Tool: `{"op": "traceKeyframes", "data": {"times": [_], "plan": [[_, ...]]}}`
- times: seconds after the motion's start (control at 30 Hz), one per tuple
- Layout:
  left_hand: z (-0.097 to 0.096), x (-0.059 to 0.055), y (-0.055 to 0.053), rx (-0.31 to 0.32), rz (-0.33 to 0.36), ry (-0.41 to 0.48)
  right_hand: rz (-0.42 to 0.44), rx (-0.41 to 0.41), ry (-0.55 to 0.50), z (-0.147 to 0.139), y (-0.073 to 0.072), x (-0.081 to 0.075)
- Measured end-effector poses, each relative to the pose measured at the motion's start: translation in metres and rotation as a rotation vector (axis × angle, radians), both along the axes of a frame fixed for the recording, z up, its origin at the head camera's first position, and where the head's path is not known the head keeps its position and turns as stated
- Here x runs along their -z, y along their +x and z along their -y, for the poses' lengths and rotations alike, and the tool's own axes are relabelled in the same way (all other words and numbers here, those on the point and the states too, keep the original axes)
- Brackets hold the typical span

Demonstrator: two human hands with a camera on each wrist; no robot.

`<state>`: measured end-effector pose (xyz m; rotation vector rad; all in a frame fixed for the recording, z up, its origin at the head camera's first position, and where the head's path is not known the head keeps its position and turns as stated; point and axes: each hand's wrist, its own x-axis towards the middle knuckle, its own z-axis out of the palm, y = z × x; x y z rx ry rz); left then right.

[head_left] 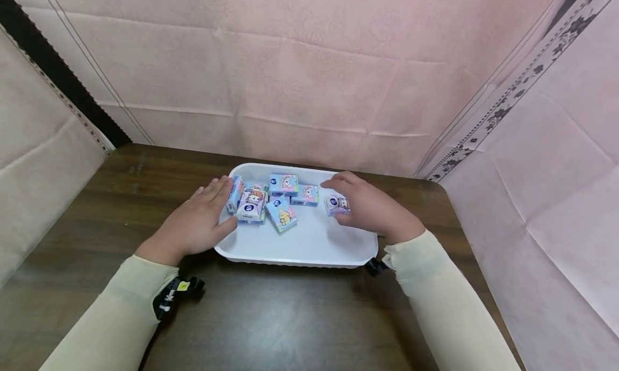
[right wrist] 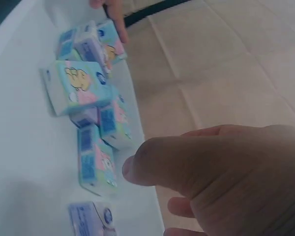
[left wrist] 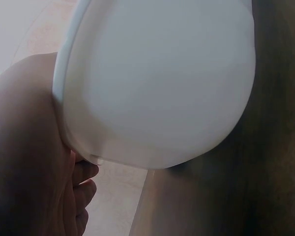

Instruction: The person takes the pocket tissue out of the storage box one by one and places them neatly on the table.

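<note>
Several small tissue packs printed with cartoon characters lie in a white tray point(head_left: 309, 247). Most are bunched at its left and middle, including a purple-edged pack point(head_left: 251, 203) lying on another and a blue pack point(head_left: 282, 214) set askew. My left hand point(head_left: 195, 223) rests at the tray's left rim, fingers extended beside an upright pack point(head_left: 235, 194). Over the right end hovers my right hand point(head_left: 372, 204), thumb and fingers spread around a lone purple pack point(head_left: 337, 205). In the right wrist view, that pack point(right wrist: 92, 219) appears apart from the right thumb point(right wrist: 152, 160).
The tray stands on a dark brown wooden table point(head_left: 271, 312). Pink patterned cloth point(head_left: 309, 80) hangs behind the table, with more cloth along both sides. Black straps point(head_left: 176, 295) circle the wrists over pale sleeves.
</note>
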<state>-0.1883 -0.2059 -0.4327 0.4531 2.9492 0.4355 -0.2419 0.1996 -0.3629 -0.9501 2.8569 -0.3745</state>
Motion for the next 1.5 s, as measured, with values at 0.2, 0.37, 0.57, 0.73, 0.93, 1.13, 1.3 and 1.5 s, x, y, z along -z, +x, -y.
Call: {"op": "traceKeyframes", "data": {"times": [0.2,0.37,0.57,0.73,0.93,1.13,1.3,1.5], "plan": [[-0.001,-0.002,-0.001,0.002,-0.002,-0.002,0.017,-0.023,0.035,0.023,-0.009,0.006],[-0.002,-0.004,0.0,0.001,-0.014,0.001,0.016,-0.038,0.076,0.043,-0.015,0.011],[-0.004,-0.004,0.0,0.005,-0.018,0.013,0.059,-0.079,0.125,0.061,-0.021,0.019],[-0.003,-0.004,0.001,0.001,-0.002,0.004,0.053,-0.119,0.141,0.067,-0.025,0.027],[-0.003,-0.004,0.001,-0.001,-0.009,0.01,0.079,-0.099,0.162,0.074,-0.026,0.03],[-0.003,-0.004,0.001,-0.005,0.005,0.008,0.12,-0.075,0.181,0.087,-0.026,0.031],[-0.003,-0.003,-0.001,-0.005,0.012,0.007,0.122,-0.071,0.183,0.091,-0.027,0.035],[-0.002,-0.003,-0.002,-0.007,0.01,0.005,0.106,-0.073,0.172,0.093,-0.03,0.042]]}}
